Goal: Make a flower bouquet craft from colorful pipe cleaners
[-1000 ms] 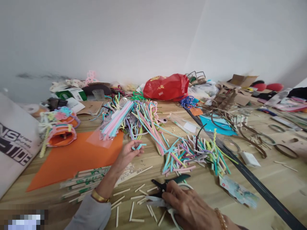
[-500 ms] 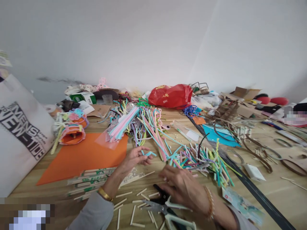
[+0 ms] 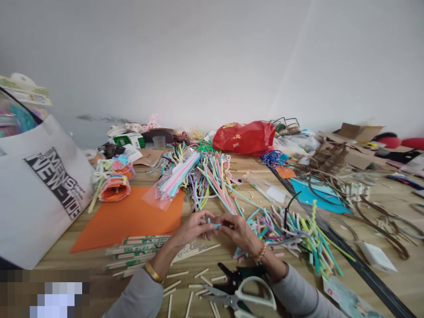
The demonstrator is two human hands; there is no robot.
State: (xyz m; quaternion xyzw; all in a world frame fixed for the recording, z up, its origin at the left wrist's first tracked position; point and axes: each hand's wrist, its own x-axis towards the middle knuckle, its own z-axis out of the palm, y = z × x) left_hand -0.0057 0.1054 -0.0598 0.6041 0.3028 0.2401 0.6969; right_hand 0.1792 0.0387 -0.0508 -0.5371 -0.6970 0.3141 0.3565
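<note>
Both my hands meet over the middle of the table. A small blue pipe cleaner piece (image 3: 217, 225) is pinched between them. My left hand (image 3: 196, 227) grips it from the left, fingers closed. From the right, my right hand (image 3: 239, 232) closes finger and thumb on its other end. Below my hands lie scissors (image 3: 236, 298) with pale handles, blades pointing left, and a black-handled tool (image 3: 228, 276) beside them. Short wooden sticks (image 3: 188, 304) are scattered to their left. A heap of cut pipe cleaners (image 3: 298, 236) lies right of my right hand.
An orange sheet (image 3: 132, 216) and packaged sticks (image 3: 132, 256) lie to the left, near a white printed bag (image 3: 49, 185). Behind are bundled pipe cleaners (image 3: 179, 174) and a red plastic bag (image 3: 243, 138). Brown strips (image 3: 380, 234) and a blue sheet (image 3: 318, 194) are at right.
My right hand has moved from above the scissors up and left to meet my left hand, and now grips the blue pipe cleaner too. The view has shifted slightly left.
</note>
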